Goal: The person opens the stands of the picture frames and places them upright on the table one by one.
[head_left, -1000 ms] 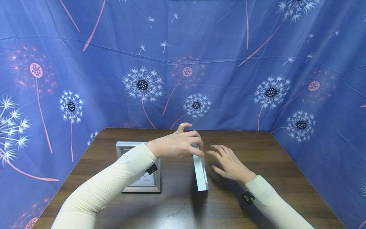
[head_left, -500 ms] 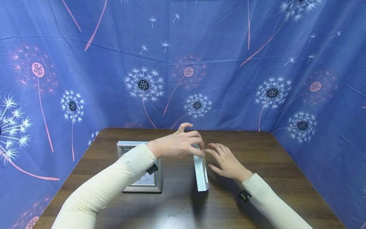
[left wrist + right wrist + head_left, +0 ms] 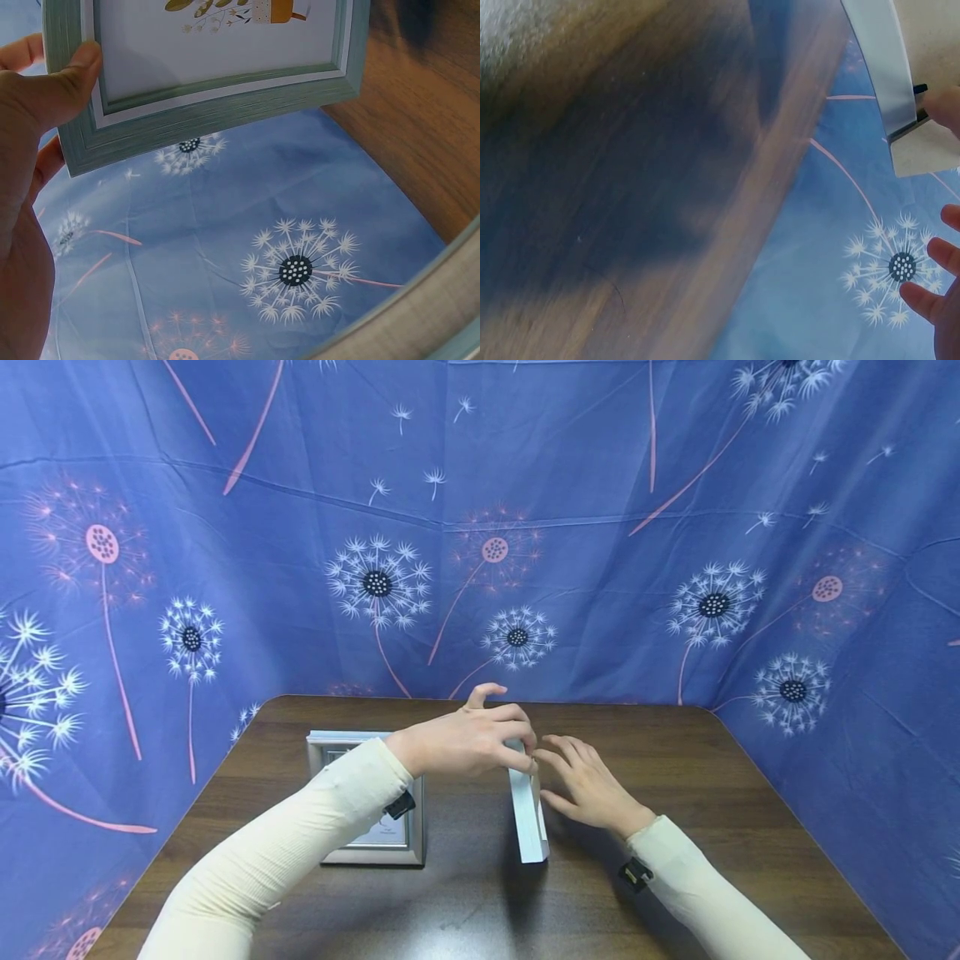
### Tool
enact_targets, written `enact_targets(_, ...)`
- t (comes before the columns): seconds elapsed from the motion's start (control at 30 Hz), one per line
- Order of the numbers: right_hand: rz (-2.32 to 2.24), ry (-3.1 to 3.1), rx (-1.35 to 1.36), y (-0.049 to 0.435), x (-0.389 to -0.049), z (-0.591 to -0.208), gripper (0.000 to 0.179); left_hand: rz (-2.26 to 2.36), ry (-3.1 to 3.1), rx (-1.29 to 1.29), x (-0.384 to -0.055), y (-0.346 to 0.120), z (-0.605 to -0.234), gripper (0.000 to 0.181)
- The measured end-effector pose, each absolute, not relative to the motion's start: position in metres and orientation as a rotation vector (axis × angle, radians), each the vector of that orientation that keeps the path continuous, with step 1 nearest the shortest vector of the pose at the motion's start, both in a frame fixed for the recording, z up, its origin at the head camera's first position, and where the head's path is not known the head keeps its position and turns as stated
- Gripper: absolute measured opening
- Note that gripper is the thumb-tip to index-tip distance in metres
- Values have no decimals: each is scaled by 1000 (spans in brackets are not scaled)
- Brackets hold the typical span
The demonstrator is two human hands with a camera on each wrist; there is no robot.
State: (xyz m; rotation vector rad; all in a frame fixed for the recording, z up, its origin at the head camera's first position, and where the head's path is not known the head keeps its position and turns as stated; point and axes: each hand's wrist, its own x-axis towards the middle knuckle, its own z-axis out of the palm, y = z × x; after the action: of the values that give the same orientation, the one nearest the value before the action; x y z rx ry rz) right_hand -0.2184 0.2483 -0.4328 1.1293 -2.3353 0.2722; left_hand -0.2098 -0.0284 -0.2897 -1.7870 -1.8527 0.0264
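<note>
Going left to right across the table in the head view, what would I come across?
Silver picture frame, left hand, edge-on picture frame in its grip, right hand.

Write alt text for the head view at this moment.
A person's left hand holds a picture frame edge-on, the right hand close to its back. A second frame, partly hidden by the left sleeve, is on the wooden table; a blue dandelion-print curtain hangs behind.
</note>
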Motion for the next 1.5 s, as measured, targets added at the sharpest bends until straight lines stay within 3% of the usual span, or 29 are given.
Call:
enact_targets(0.93,175,-2254,1207,241,-219,-434,49,19,-1844,-1812,-210,-29,-295,35)
enact_targets(1.5,133,-2239,1227,243,-218,-430,56,31,-1887,-1823,-210,-33,-295,32)
